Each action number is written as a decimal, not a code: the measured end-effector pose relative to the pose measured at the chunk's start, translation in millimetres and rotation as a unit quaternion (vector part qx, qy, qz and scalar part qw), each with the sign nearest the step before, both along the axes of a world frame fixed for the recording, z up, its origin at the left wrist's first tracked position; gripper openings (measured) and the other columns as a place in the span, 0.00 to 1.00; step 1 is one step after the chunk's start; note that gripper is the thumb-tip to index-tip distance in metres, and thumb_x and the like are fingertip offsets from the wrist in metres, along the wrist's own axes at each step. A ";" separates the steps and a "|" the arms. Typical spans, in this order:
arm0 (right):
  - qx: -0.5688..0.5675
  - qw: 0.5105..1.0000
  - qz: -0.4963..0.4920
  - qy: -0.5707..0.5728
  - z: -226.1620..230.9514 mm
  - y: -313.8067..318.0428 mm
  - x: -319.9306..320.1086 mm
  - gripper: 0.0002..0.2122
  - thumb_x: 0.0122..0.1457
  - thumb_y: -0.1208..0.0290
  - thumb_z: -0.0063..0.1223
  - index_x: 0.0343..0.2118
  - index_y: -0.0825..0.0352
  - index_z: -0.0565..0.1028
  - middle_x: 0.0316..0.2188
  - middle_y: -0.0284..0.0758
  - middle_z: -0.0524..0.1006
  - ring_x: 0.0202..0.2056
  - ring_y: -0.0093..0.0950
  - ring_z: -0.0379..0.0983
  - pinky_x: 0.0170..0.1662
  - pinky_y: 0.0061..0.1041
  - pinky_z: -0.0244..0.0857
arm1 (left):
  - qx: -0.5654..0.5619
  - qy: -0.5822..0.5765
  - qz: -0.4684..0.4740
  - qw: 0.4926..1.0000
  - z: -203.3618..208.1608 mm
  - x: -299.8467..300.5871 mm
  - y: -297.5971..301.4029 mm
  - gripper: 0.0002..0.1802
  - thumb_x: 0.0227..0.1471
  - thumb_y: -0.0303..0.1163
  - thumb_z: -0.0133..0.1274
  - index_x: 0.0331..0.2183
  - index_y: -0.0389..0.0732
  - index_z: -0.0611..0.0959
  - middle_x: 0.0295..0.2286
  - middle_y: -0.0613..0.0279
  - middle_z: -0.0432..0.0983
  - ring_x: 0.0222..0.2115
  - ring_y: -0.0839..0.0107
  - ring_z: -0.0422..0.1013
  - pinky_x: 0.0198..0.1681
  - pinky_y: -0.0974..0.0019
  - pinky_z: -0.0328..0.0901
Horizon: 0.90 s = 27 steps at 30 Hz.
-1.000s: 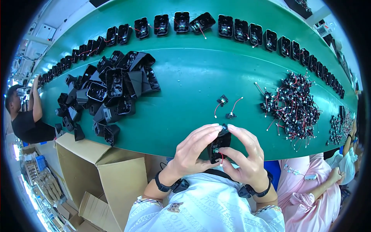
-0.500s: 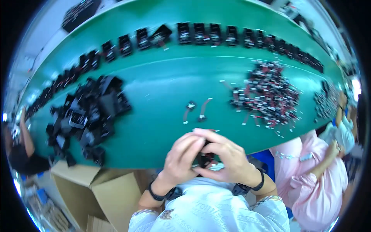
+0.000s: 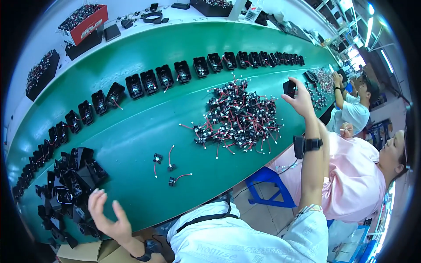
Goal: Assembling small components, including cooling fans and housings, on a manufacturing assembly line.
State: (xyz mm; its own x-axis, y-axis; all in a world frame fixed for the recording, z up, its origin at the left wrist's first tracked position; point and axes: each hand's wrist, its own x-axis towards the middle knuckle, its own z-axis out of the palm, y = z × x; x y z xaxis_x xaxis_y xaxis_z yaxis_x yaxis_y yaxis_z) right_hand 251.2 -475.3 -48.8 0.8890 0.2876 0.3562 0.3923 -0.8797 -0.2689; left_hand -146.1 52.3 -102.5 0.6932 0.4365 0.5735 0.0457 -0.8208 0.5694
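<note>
My left hand [image 3: 110, 217] is open, fingers spread and bare, beside a heap of black plastic housings [image 3: 72, 175] at the table's left. Stretched out to the far right, my right hand [image 3: 301, 100] pinches a black box-shaped housing [image 3: 289, 88] between thumb and fingers; what is inside it does not show. Below that hand's reach, toward the middle, lies a big pile of small black parts with red wires and white plugs [image 3: 239, 116]. Three loose wired parts lie apart on the green table: one [image 3: 158, 158], a second [image 3: 171, 167] and a third [image 3: 172, 181].
A long curved row of black housings [image 3: 149, 82] with wired parts runs along the green table [image 3: 144, 131]. Cardboard [image 3: 83, 252] stands under the near left edge. At right sit a person in pink [image 3: 351, 175] and another in light clothing [image 3: 351, 115], near a blue stool [image 3: 269, 188].
My hands were together around a dark part; now they are wide apart, the right one reaching far right with a housing. The view has swung right, and three loose parts show instead of two.
</note>
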 end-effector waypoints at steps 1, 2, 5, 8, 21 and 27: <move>-0.030 0.999 -0.011 0.011 -9.3 -14.1 12.7 0.36 0.50 0.69 0.73 0.63 0.66 0.69 0.55 0.45 0.75 0.50 0.36 0.77 0.50 0.33 0.74 | 0.020 0.008 0.027 0.999 1.0 -1.9 6.8 0.17 0.52 0.18 0.55 0.46 0.31 0.79 0.48 0.47 0.76 0.52 0.46 0.72 0.59 0.48 0.64; -0.060 0.998 -0.020 0.023 -16.5 -16.8 20.8 0.37 0.49 0.69 0.73 0.63 0.65 0.69 0.56 0.47 0.74 0.53 0.40 0.75 0.53 0.35 0.72 | 0.037 0.022 0.048 0.998 3.0 -3.7 11.7 0.17 0.53 0.18 0.55 0.47 0.30 0.79 0.49 0.47 0.75 0.53 0.47 0.71 0.59 0.49 0.63; -0.056 0.992 -0.045 0.108 -35.3 -20.2 32.6 0.38 0.47 0.71 0.72 0.65 0.61 0.68 0.60 0.48 0.71 0.59 0.45 0.70 0.62 0.38 0.65 | 0.057 0.041 0.072 0.995 1.2 -2.4 18.1 0.18 0.53 0.19 0.56 0.47 0.32 0.79 0.51 0.48 0.75 0.56 0.47 0.69 0.61 0.49 0.61; -0.042 0.997 -0.016 0.070 -44.6 -20.1 39.7 0.39 0.46 0.72 0.72 0.65 0.61 0.68 0.60 0.48 0.71 0.60 0.47 0.69 0.64 0.38 0.63 | 0.059 0.063 0.072 0.994 -4.3 6.4 18.4 0.18 0.54 0.21 0.57 0.48 0.33 0.80 0.53 0.49 0.74 0.59 0.47 0.66 0.62 0.48 0.60; 0.128 0.985 0.118 -0.005 5.1 136.3 -138.6 0.14 0.52 0.79 0.63 0.44 0.67 0.81 0.44 0.39 0.82 0.46 0.31 0.80 0.45 0.28 0.72 | 0.121 0.104 0.147 0.976 -6.1 16.5 30.8 0.33 0.51 0.26 0.61 0.59 0.38 0.75 0.64 0.49 0.62 0.66 0.46 0.55 0.68 0.45 0.50; 0.134 0.929 0.312 0.150 -36.2 223.7 -225.8 0.13 0.49 0.78 0.68 0.39 0.65 0.82 0.42 0.37 0.82 0.40 0.38 0.80 0.43 0.33 0.74 | 0.116 0.145 0.160 0.969 -11.0 29.3 26.1 0.26 0.46 0.27 0.65 0.50 0.39 0.81 0.52 0.46 0.72 0.55 0.44 0.67 0.60 0.46 0.59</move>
